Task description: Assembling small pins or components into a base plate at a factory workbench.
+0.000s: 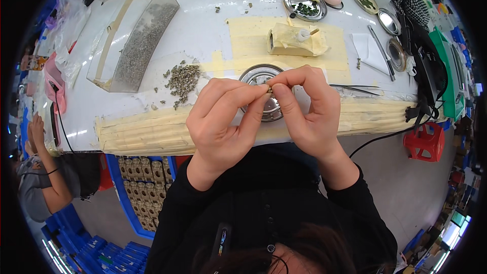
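Above a round metal dish (pixel 247 75), my left hand (pixel 219 119) and my right hand (pixel 313 104) meet fingertip to fingertip. Both are closed in a pinch on one tiny brass-coloured metal part (pixel 270 91), whose exact kind the fingers hide. The dish lies near the table's front edge, partly covered by my hands, and a few small pieces seem to lie in it. Left of my left hand is a loose pile of small metal parts (pixel 183 82) of similar colour. Dark tweezers (pixel 357 88) lie just right of my right hand.
A clear bin of small grey parts (pixel 144 45) stands left. Beyond the dish is a tape-covered block (pixel 289 41) holding a white nozzle. A steel dish with dark green pieces (pixel 305 4) lies behind. A blue crate (pixel 119 182) sits below left, near another person's arm (pixel 53 182).
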A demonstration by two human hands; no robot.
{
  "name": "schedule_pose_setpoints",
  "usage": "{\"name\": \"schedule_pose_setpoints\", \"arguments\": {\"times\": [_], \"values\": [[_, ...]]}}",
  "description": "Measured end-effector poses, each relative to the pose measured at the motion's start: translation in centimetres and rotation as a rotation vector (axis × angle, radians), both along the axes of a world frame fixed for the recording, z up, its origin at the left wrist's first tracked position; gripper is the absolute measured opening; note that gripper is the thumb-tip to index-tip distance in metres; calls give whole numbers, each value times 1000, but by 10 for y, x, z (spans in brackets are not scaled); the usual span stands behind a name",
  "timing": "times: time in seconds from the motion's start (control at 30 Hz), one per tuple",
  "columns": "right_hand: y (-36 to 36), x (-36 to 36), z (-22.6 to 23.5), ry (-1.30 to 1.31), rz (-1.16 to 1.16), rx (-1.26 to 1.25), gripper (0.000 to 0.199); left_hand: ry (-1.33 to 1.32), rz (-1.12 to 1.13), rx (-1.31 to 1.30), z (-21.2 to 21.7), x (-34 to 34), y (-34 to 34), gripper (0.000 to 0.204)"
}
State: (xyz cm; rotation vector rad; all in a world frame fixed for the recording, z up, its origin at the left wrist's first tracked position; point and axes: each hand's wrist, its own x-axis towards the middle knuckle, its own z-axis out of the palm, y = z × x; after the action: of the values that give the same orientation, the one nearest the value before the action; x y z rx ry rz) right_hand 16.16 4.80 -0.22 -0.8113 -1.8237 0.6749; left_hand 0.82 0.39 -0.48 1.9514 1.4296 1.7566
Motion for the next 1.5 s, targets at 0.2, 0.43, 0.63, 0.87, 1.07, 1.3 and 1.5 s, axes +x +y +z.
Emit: {"name": "schedule_pose_setpoints", "arguments": {"times": [0.2, 0.43, 0.63, 0.87, 1.07, 1.3, 1.5], "values": [[1, -1, 1, -25, -19, 139, 13, -14, 41, -58, -2, 2, -2, 21], [0, 0, 1, 16, -29, -12, 12, 71, 66, 43, -2, 3, 0, 22], [2, -2, -1, -66, -61, 230, 15, 86, 67, -15, -3, 3, -2, 16], [3, -2, 2, -69, -49, 269, 15, 41, 36, -65, -1, 2, -3, 18], [0, -1, 1, -22, -10, 11, 7, 59, 22, 0, 0, 1, 0, 20], [0, 0, 0, 76, 75, -157, 3, 2, -54, 0, 1, -2, 0, 20], [-2, 0, 1, 131, 39, -234, 3, -10, -1, 4, 0, 0, 0, 20]]}}
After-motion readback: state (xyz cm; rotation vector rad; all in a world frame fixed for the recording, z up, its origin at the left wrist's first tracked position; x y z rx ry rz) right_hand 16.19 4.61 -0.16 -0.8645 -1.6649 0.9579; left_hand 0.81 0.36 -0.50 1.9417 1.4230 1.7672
